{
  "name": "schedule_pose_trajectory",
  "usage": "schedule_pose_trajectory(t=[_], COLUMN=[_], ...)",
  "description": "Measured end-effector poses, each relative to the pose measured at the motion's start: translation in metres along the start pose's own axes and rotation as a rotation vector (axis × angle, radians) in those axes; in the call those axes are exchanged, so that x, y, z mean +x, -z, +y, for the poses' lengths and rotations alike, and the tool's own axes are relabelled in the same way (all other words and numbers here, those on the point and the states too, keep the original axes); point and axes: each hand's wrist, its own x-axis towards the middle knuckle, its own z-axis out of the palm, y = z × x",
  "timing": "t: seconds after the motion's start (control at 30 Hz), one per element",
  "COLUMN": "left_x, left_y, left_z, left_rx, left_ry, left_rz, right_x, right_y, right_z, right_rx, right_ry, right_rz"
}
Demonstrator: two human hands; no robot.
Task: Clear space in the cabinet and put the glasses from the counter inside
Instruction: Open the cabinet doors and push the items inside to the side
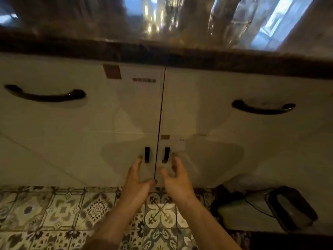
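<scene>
One view only: head-worn wide-angle camera, looking forward and steeply down at the front of a low cabinet [198, 109]. Camera sits close to the cabinet; its white fronts fill most of the frame and bow outward with lens distortion. Counter edge [162, 53] runs across the far upper part, slightly tilted down to the right; the countertop beyond is motion-blurred and unreadable. Near bottom of frame takes in patterned floor tiles [68, 210]. Both forearms enter from the near edge at centre, the left hand [137, 179] and right hand [175, 175] placed mid-frame. No second view to share anything with.
</scene>
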Motion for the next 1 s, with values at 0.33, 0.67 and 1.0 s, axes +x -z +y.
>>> schedule_pose_trajectory(t=[0.33,0.67,1.0], left_x=[0.001,-0.092,-0.203], left_y=[-0.003,0.039,0.138], left_z=[-0.014,-0.05,-0.122], left_rx=[0.01,0.096,0.216], left_ry=[-0.075,-0.112,0.019], left_rz=[-0.06,-0.153,-0.089], right_x=[-0.004,-0.101,-0.211], right_y=[-0.004,0.016,0.125], right_z=[0.012,0.049,0.126], right_rx=[0.029,0.009,-0.048], right_ry=[0.054,0.05,-0.129], right_rz=[-0.066,-0.014,0.128])
